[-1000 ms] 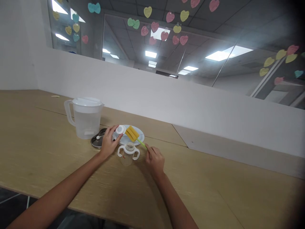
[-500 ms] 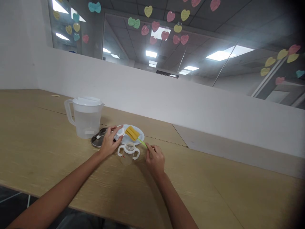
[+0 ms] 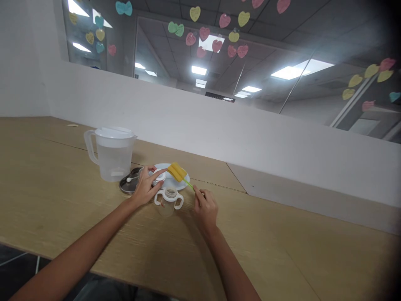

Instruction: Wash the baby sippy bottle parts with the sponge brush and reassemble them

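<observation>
My right hand [image 3: 206,205] is closed on the thin green handle of a yellow sponge brush [image 3: 177,172], its head raised over a white plate [image 3: 184,184]. My left hand [image 3: 146,184] grips a white round bottle cap [image 3: 160,174] above the plate's left side, index finger stretched toward the sponge. Between the hands, a clear baby bottle [image 3: 168,202] with two white side handles stands upright on the table, its mouth uncovered. Partly behind my left hand lies a dark metal tray [image 3: 124,187] with a small white-tipped piece [image 3: 129,179] on it.
A lidded translucent pitcher [image 3: 114,154] holding clear liquid stands behind the tray at left. The wooden table [image 3: 282,234] meets a white wall [image 3: 194,121] at the back. Above it, heart-shaped notes [image 3: 224,21] stick to a window. A small flat piece [image 3: 72,125] lies far left.
The sponge head has shifted slightly right and up, away from the cap. My left index finger has straightened toward it. The bottle, tray and pitcher stay in place.
</observation>
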A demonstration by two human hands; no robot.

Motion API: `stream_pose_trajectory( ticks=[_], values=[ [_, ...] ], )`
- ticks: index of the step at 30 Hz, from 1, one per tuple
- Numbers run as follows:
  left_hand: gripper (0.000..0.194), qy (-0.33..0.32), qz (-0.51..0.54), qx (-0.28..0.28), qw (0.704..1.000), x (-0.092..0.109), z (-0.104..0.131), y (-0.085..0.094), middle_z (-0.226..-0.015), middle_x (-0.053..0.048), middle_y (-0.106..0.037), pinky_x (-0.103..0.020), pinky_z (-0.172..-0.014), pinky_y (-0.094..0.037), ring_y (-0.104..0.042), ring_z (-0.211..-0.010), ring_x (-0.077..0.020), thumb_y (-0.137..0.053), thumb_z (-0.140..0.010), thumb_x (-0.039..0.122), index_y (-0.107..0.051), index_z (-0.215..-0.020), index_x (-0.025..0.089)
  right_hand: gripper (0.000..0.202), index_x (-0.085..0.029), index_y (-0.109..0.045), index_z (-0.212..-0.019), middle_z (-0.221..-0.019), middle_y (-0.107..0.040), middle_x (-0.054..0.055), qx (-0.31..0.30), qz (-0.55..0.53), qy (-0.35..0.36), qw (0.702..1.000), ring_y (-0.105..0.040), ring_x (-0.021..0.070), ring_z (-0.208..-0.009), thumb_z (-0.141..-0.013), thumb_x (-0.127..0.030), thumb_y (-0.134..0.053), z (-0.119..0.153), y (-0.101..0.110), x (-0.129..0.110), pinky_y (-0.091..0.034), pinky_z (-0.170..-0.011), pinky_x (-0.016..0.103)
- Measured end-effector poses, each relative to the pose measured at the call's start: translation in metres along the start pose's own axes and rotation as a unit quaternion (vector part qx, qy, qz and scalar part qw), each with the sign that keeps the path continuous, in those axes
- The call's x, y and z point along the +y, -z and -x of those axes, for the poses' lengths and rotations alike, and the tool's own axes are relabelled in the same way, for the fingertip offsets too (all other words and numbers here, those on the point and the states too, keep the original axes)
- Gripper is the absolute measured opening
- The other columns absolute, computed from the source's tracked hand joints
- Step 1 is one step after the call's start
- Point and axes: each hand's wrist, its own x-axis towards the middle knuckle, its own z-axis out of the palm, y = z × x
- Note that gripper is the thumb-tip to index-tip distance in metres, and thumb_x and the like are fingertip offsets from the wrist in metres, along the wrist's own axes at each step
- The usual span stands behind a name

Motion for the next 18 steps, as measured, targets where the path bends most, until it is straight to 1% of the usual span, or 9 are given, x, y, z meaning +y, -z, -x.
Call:
stream_pose_trajectory(
  ticks=[7, 13, 15, 18],
  values=[
    [0.045, 0.001, -0.004, 0.000, 1.000, -0.0005, 0.0000, -0.0011, -0.109, -0.008, -0.039, -0.041, -0.097, -0.033, -0.040, -0.107, -0.0228, -0.042, -0.089, 0.037, -0.044, -0.132, 0.025, 0.035, -0.019, -0.064, -0.111, -0.082, -0.060, 0.006, 0.002, 0.004, 0.017, 1.000, -0.051, 0.0137, -0.074, -0.087, -0.010, -0.040, 0.0003, -0.0006, 0.0003, -0.041, -0.069, 0.024],
    [0.043, -0.018, -0.003, -0.006, 1.000, 0.0017, 0.0013, -0.0004, -0.110, -0.008, -0.040, -0.042, -0.098, -0.034, -0.040, -0.108, -0.0225, -0.041, -0.090, 0.035, -0.045, -0.131, 0.026, 0.036, -0.018, -0.064, -0.112, -0.082, -0.060, 0.006, 0.001, -0.001, 0.015, 1.000, -0.051, 0.0140, -0.075, -0.087, -0.010, -0.039, 0.0004, -0.0014, 0.0000, -0.042, -0.070, 0.024],
    [0.043, -0.018, -0.002, 0.002, 1.000, 0.0008, 0.0015, -0.0013, -0.111, -0.008, -0.040, -0.042, -0.098, -0.034, -0.041, -0.109, -0.0223, -0.042, -0.089, 0.035, -0.045, -0.131, 0.025, 0.035, -0.018, -0.063, -0.112, -0.082, -0.059, 0.007, 0.002, -0.005, 0.010, 1.000, -0.051, 0.0143, -0.075, -0.088, -0.011, -0.040, -0.0001, -0.0014, -0.0002, -0.042, -0.069, 0.025],
    [0.046, 0.000, -0.001, 0.034, 0.999, -0.0025, 0.0009, -0.0033, -0.114, -0.009, -0.041, -0.040, -0.098, -0.036, -0.043, -0.110, -0.0225, -0.045, -0.088, 0.035, -0.043, -0.131, 0.022, 0.033, -0.016, -0.062, -0.114, -0.081, -0.059, 0.007, 0.017, -0.023, 0.002, 1.000, -0.051, 0.0145, -0.075, -0.089, -0.013, -0.041, -0.0015, -0.0008, -0.0009, -0.043, -0.069, 0.025]
  ],
)
